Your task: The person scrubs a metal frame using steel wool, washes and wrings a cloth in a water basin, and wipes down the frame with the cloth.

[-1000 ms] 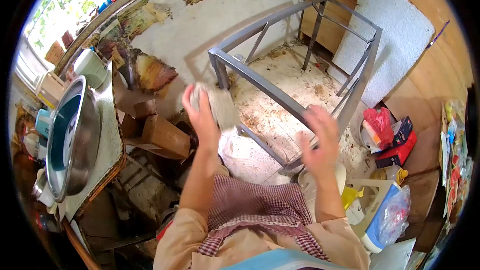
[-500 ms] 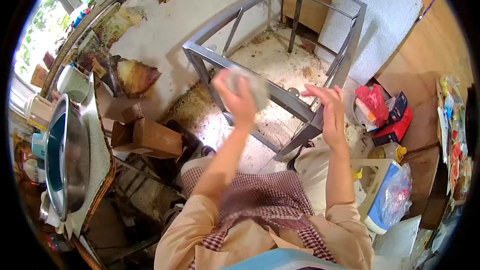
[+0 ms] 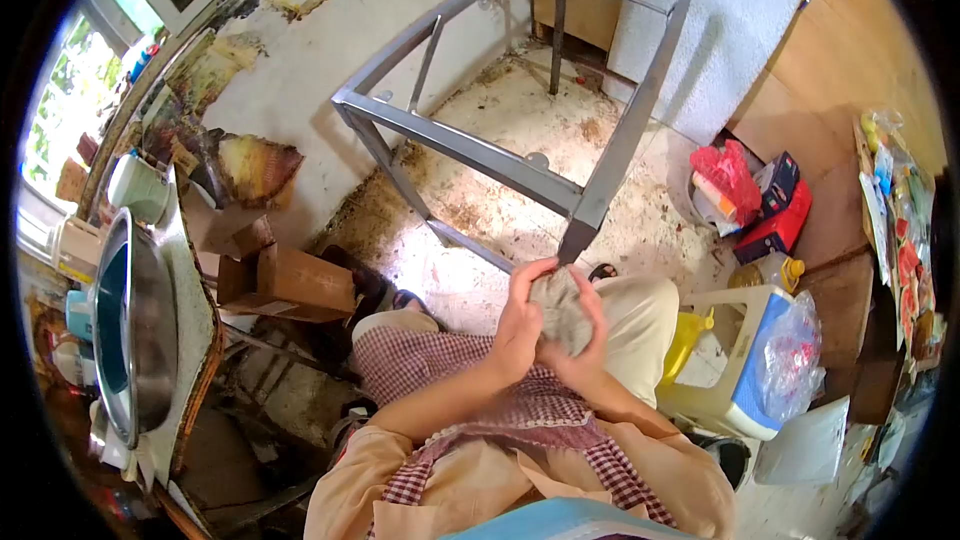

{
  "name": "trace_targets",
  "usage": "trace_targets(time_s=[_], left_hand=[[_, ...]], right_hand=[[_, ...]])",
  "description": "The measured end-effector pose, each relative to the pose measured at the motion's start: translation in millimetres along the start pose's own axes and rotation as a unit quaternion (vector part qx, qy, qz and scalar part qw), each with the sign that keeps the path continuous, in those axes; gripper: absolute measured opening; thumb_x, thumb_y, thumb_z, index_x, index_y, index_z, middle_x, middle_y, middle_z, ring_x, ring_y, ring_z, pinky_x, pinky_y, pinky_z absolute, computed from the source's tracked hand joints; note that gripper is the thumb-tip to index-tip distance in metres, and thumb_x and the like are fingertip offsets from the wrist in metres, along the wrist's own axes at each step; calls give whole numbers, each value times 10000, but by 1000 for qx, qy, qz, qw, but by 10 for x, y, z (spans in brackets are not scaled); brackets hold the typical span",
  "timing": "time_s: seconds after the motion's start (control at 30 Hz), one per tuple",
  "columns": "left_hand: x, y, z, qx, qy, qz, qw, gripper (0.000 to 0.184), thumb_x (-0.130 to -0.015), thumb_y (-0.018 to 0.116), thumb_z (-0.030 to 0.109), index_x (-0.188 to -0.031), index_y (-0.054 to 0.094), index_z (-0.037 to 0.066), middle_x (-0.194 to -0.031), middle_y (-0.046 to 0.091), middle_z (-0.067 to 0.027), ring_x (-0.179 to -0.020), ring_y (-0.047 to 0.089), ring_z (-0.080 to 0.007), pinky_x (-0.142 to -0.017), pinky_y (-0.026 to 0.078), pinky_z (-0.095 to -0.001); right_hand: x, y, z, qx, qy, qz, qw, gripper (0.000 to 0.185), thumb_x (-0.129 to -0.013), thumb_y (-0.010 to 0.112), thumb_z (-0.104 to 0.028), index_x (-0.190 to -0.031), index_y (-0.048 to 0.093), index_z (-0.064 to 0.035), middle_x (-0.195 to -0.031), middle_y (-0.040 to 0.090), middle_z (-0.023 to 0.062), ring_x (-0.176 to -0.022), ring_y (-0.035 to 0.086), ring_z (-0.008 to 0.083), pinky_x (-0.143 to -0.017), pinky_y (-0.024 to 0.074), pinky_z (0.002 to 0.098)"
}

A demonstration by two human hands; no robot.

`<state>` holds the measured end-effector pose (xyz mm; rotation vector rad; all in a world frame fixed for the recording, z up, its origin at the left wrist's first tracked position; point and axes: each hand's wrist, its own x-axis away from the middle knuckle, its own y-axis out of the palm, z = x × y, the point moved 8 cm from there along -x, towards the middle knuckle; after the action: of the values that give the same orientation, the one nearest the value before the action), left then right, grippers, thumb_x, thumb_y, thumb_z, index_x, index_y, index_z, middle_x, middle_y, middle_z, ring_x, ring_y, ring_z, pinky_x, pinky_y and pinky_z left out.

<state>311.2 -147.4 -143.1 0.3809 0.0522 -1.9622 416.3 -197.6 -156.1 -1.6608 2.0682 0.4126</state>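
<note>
Both of my hands meet around a crumpled grey-beige cloth (image 3: 562,310), just below the near corner of a grey metal frame (image 3: 480,152). My left hand (image 3: 517,328) grips the cloth from its left side, fingers curled. On the cloth's right side, my right hand (image 3: 588,342) has its fingers wrapped against it. The frame stands upright on the dirty pale floor (image 3: 465,202), its near leg coming down right by my fingertips. A checkered apron (image 3: 420,365) lies over my lap beneath my forearms.
A metal basin (image 3: 150,330) stands tilted on the table at left, near a cardboard box (image 3: 300,283). At right are a pale stool (image 3: 720,380) with a plastic bag (image 3: 790,355), a red bag (image 3: 727,180) and boxes. A white foam board (image 3: 710,40) leans behind the frame.
My left hand has brought the cloth down and right from the frame's near bar. My right hand has come down from the frame and closed on the cloth. The view has shifted.
</note>
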Motion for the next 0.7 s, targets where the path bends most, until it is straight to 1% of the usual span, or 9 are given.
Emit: trace_targets(time_s=[0.07,0.1,0.13,0.23,0.33,0.37,0.43,0.63,0.7], left_hand=[[-26,8,56,20,-59,10,998,570,-896,465,314,-1324,247,8,-1243,366,-144,-1134,388,-246,-972,305,-373],[-83,13,73,32,-82,15,996,585,-913,435,329,-1348,214,9,-1260,358,-140,-1147,385,-242,-978,301,-371],[-145,-109,13,-19,-62,50,997,511,-960,312,370,-1354,222,57,-1279,372,-116,-1172,385,-219,-981,321,-367],[-539,-272,-123,139,-97,174,970,440,-955,385,316,-1309,288,74,-1216,450,-104,-1080,478,-198,-927,372,-349],[-887,-124,-140,187,-83,204,957,339,-939,441,282,-1198,349,83,-1146,506,-77,-987,527,-164,-852,411,-324],[-892,-44,-58,192,-115,247,943,251,-916,494,201,-1105,358,107,-1045,532,-43,-891,535,-127,-761,429,-303],[-943,-55,-74,176,-84,219,956,392,-871,556,99,-1137,268,86,-1034,472,-69,-864,493,-112,-737,463,-290],[-914,-231,-138,184,-93,202,957,250,-844,553,61,-991,357,110,-968,497,-44,-858,511,-142,-716,430,-309],[-776,-431,-29,179,-119,217,952,319,-824,547,39,-1098,385,53,-938,508,-72,-897,513,-188,-824,431,-348]], right_hand=[[-7,-271,0,101,105,71,987,569,-753,636,-78,-1241,355,1,-1248,421,158,-1154,418,262,-992,302,370],[-123,-441,-129,117,94,132,980,545,-749,644,-85,-1215,375,7,-1219,438,151,-1123,437,254,-987,307,368],[-242,-606,-234,132,79,195,969,522,-746,652,-92,-1188,394,14,-1189,454,143,-1092,456,247,-981,312,365],[-674,-862,-630,133,-91,279,947,476,-703,657,-62,-1129,450,-12,-1165,497,144,-1076,469,246,-963,332,359],[-1230,-566,-771,244,-182,56,951,443,-626,658,-27,-1047,526,-62,-1129,549,103,-1045,485,269,-917,375,349],[-1372,-478,-755,246,-168,2,955,428,-611,654,-27,-1021,542,-77,-1111,563,85,-1027,488,277,-897,387,349],[-1590,-292,-694,247,-136,-109,953,404,-580,645,-28,-970,573,-107,-1077,591,49,-989,493,294,-856,412,348],[-2318,-563,-210,381,-99,-90,915,340,-622,600,-53,-952,604,-134,-1056,600,41,-917,500,297,-825,424,348],[-2556,-655,-80,403,-62,-61,911,315,-647,591,-69,-957,605,-125,-1024,609,63,-908,523,305,-805,435,357]])
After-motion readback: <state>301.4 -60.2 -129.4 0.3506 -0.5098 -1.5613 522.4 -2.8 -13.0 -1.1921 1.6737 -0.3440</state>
